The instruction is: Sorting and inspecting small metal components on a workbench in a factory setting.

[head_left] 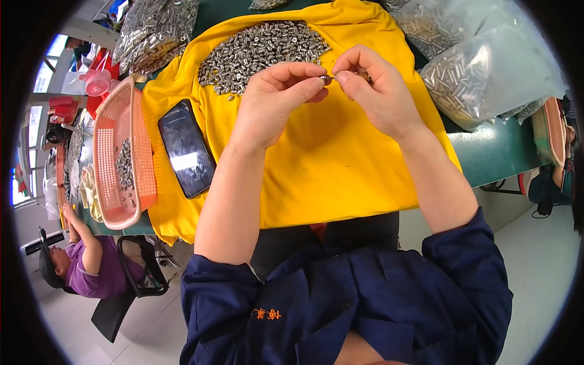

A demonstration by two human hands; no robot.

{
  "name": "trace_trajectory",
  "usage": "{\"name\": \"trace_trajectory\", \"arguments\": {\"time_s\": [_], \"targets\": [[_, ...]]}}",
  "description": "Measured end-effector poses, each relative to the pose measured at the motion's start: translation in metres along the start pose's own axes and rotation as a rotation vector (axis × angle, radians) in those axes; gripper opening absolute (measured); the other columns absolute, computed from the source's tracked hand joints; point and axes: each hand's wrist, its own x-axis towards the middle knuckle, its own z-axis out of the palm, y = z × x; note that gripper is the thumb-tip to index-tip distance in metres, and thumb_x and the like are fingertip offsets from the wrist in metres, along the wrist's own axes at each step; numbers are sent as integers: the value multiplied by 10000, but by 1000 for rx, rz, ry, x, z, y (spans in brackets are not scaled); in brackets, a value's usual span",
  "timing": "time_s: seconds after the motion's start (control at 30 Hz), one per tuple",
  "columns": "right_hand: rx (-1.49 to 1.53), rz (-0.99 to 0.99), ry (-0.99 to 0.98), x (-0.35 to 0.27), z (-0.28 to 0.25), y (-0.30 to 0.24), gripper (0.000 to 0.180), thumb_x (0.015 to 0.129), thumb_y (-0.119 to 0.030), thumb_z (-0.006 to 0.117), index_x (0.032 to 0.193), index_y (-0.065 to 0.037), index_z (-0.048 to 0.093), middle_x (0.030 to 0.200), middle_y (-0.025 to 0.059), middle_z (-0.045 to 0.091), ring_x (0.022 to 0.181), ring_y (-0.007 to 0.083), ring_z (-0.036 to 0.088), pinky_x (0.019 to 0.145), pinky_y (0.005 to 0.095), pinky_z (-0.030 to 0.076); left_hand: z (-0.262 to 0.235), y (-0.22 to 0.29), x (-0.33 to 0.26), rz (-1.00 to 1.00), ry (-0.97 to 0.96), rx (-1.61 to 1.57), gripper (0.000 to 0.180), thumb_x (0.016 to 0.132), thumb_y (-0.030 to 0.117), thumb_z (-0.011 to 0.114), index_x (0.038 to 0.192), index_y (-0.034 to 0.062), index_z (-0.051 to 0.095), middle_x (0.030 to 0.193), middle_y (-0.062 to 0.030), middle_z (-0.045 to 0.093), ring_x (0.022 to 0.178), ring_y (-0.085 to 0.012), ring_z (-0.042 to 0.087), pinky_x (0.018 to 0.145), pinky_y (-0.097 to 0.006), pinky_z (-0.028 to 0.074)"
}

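Note:
My left hand [277,97] and my right hand [374,91] meet above a yellow cloth [328,164], fingertips pinching a small silver metal part [328,78] between them. My right hand also seems to hold a few more small parts inside its curled fingers. Just beyond the hands lies a heap of small silver cylindrical parts [258,48] on the cloth.
A black phone [186,148] lies on the cloth's left side. An orange plastic basket [121,158] with some metal parts stands at the left. Clear bags of metal parts [480,67] sit at the right and another bag [152,30] at the back left. Another person [85,261] sits at lower left.

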Motion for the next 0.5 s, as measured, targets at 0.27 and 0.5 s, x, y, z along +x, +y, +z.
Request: {"name": "trace_trajectory", "arguments": {"time_s": [0.27,0.5], "targets": [[-308,-182,8,-1,0,-8,70,752,-72,509,807,-32,492,621,19,480,525,78,423,478,211,348,4,-1,0,16,28,137,144,741,4,587,880,-31,579,812,-77,604,731,-127,586,684,-219,471],[-457,-184,-4,-3,3,-10,49,747,-55,493,781,-28,472,641,69,492,555,151,464,490,248,375,9,-4,-1,82,73,227,110,736,-3,587,841,-34,589,784,-82,612,723,-123,589,668,-205,471]]}}
